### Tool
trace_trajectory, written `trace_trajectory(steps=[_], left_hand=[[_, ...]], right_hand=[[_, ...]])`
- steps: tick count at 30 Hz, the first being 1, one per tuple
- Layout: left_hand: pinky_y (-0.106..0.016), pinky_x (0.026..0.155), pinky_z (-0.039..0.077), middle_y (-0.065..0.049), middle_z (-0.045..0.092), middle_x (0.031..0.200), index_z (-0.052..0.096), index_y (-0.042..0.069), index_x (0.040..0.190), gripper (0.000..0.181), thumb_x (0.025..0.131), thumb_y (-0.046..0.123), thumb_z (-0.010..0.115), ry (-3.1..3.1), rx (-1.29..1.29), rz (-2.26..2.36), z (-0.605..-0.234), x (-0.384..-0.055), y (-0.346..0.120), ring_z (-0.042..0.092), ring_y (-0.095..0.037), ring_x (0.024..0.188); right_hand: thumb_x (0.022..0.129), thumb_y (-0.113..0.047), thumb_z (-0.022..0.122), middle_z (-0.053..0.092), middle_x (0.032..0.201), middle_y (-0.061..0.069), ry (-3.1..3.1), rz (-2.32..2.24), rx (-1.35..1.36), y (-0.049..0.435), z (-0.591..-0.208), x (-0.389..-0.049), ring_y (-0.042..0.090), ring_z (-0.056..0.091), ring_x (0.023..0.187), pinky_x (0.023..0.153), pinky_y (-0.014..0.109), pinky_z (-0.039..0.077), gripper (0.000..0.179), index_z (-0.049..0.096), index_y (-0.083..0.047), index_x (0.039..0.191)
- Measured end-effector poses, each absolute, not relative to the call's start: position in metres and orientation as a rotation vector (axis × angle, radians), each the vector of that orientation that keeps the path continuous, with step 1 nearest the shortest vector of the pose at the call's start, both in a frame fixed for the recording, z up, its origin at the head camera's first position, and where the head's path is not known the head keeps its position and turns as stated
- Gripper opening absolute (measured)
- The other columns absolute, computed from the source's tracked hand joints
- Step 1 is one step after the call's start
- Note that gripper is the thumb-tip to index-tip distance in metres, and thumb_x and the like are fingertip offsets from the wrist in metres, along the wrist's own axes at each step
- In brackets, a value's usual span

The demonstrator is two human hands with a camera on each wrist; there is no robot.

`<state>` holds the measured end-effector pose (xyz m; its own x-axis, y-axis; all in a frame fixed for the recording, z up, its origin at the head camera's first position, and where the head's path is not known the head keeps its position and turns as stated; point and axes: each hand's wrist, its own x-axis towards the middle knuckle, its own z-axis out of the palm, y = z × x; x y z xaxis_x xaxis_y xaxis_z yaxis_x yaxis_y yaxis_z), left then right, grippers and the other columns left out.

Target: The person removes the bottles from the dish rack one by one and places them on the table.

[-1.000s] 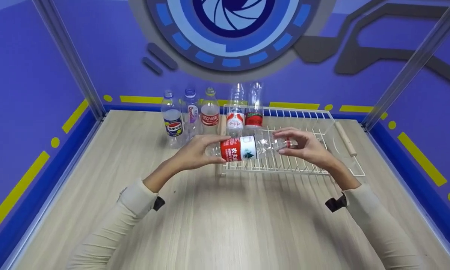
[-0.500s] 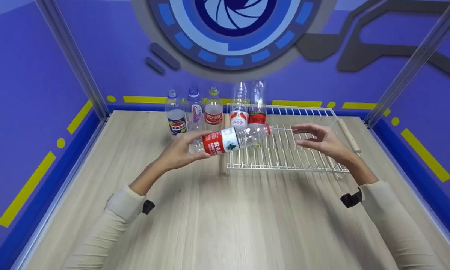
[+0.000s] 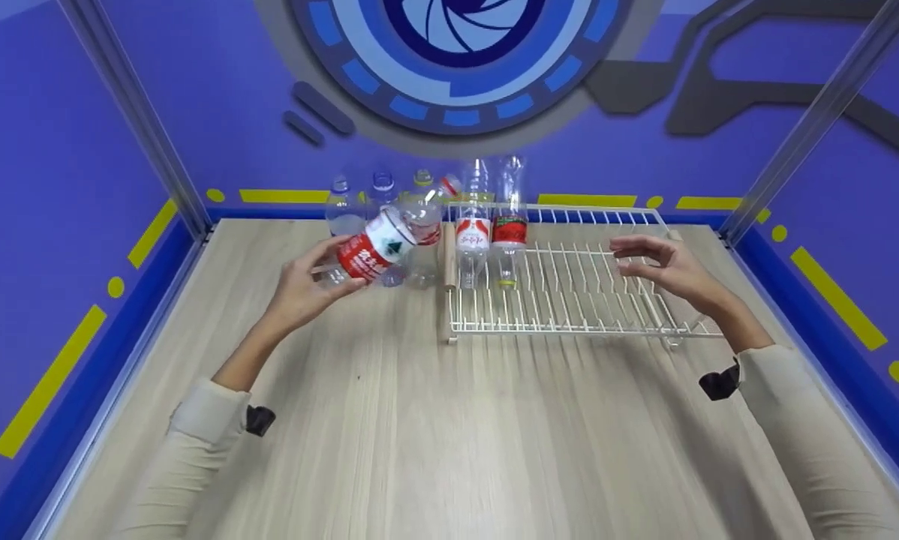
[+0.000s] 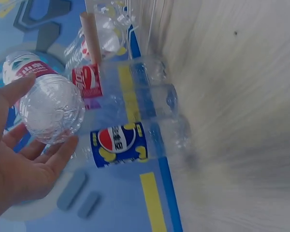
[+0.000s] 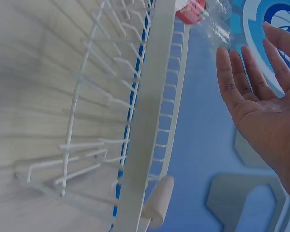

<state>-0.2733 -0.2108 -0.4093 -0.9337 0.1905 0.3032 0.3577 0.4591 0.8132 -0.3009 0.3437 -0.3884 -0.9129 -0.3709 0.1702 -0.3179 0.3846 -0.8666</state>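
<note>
My left hand grips a clear plastic water bottle with a red and white label, thumb and fingers around its base end. The bottle is tilted, its red-ringed neck pointing up and right. Behind it, partly hidden, stand a Pepsi bottle, a purple-necked bottle and a Coca-Cola bottle. Over the right part of a white wire rack, my right hand holds nothing; its fingers are extended and slightly bent.
Two clear bottles stand neck down in the rack's left end, one with a red-white label, the other with a red-green label. A wooden handle runs along the rack's left side. Blue panels enclose the wooden tabletop.
The left hand has carried the water bottle left, tilting its neck upward. My right hand has let go of the neck end and moved right.
</note>
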Motion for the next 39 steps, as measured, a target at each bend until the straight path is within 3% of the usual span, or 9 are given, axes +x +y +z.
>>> trace_trajectory(steps=[9,16,22,26,34,39], left_hand=[[-0.055,0.112,0.047,-0.013,0.055,0.146,0.047,0.014,0.152,0.072,0.089,0.021,0.081,-2.345,-0.289,-1.705,-0.421,-0.279,-0.239,0.054,-0.029,0.131],[-0.037,0.107,0.045,-0.012,0.043,0.15,0.033,0.011,0.158,0.079,0.092,0.016,0.076,-2.25,-0.057,-1.828,-0.435,-0.285,-0.253,0.043,-0.019,0.129],[-0.045,0.12,0.036,-0.015,0.037,0.156,0.027,0.009,0.159,0.084,0.092,0.022,0.077,-2.231,0.09,-1.848,-0.451,-0.295,-0.263,0.038,-0.028,0.14],[-0.046,0.123,0.036,-0.016,0.036,0.159,0.025,0.009,0.16,0.087,0.092,0.023,0.078,-2.265,0.161,-1.827,-0.462,-0.305,-0.266,0.037,-0.031,0.145],[-0.046,0.117,0.042,-0.022,0.041,0.157,0.03,-0.001,0.156,0.082,0.089,0.005,0.077,-2.327,0.191,-1.774,-0.484,-0.327,-0.267,0.041,-0.035,0.143],[-0.048,0.118,0.041,-0.026,0.039,0.157,0.029,-0.003,0.156,0.083,0.088,-0.002,0.076,-2.405,0.179,-1.743,-0.496,-0.338,-0.267,0.041,-0.041,0.145]], right_hand=[[0.101,-0.008,0.063,0.07,0.122,-0.014,2.498,-1.669,-0.552,0.378,-0.394,-0.31,0.001,0.067,0.11,0.09,0.017,0.057,0.036,0.06,-0.003,0.136],[0.102,-0.006,0.061,0.071,0.12,-0.013,2.499,-1.692,-0.526,0.396,-0.399,-0.312,0.0,0.069,0.105,0.087,0.018,0.058,0.033,0.061,-0.004,0.135],[0.102,-0.007,0.061,0.071,0.119,-0.015,2.564,-1.648,-0.507,0.409,-0.4,-0.313,0.0,0.07,0.102,0.084,0.016,0.058,0.034,0.061,-0.005,0.136],[0.102,-0.007,0.061,0.071,0.117,-0.016,2.61,-1.636,-0.48,0.419,-0.4,-0.317,0.0,0.071,0.097,0.082,0.016,0.058,0.032,0.063,-0.006,0.134],[0.1,-0.006,0.063,0.073,0.115,-0.015,2.572,-1.774,-0.382,0.44,-0.406,-0.324,0.001,0.071,0.096,0.08,0.017,0.059,0.038,0.059,0.003,0.137],[0.101,-0.01,0.064,0.071,0.115,-0.017,2.659,-1.741,-0.302,0.45,-0.412,-0.329,-0.002,0.069,0.098,0.082,0.013,0.057,0.039,0.06,0.0,0.138]])
